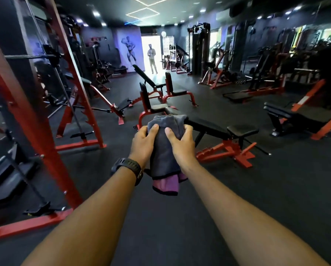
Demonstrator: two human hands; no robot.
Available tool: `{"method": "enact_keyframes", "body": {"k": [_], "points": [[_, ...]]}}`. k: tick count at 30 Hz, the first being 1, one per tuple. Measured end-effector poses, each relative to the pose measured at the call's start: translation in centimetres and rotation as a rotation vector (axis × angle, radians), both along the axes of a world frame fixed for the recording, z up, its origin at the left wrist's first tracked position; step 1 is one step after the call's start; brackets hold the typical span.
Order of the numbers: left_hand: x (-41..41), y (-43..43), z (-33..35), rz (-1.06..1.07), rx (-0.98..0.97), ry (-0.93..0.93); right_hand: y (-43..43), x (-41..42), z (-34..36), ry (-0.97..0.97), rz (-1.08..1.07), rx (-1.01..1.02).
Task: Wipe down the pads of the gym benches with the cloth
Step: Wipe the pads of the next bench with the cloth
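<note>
two bare hands hold one grey cloth up in the air, on the near side of the long black bench and not touching it. the left hand grips the cloth's left edge, thumb laid across the front and fingers curled behind. the right hand grips the right edge the same way, thumb on the front. the cloth is bunched above the hands and hangs down between the wrists, with a purple underside and dark trim showing at its lower end. a black watch sits on the left wrist

the long black bench lies flat on a red frame. its long pad runs from behind the cloth out to the right, with a small separate seat pad at the right end. the pad's left end is hidden by the cloth. just beyond the bench stands an upright-backed bench, and farther beyond are a second upright bench and a reclined bench. well to the right of the long bench is another padded bench, also black on red. to its left rises a tall red rack. far beyond it a person stands in a bright doorway. black rubber floor lies under it all
</note>
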State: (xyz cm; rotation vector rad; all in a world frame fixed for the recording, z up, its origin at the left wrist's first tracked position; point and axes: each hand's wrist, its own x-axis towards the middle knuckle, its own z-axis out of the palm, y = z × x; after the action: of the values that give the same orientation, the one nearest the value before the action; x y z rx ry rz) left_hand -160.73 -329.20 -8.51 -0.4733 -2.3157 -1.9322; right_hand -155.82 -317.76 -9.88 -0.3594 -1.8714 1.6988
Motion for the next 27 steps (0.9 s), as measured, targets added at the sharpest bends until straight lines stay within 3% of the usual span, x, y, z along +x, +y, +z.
{"method": "enact_keyframes", "body": {"k": [15, 27], "points": [[-30.1, 11.4, 1.7, -0.107, -0.132, 0.194, 10.6, -28.1, 1.4, -0.070, -0.205, 0.079], [-49.8, 22.4, -1.2, -0.114, -0.269, 0.154, 22.4, -47.7, -1.7, -0.157, -0.201, 0.070]]}}
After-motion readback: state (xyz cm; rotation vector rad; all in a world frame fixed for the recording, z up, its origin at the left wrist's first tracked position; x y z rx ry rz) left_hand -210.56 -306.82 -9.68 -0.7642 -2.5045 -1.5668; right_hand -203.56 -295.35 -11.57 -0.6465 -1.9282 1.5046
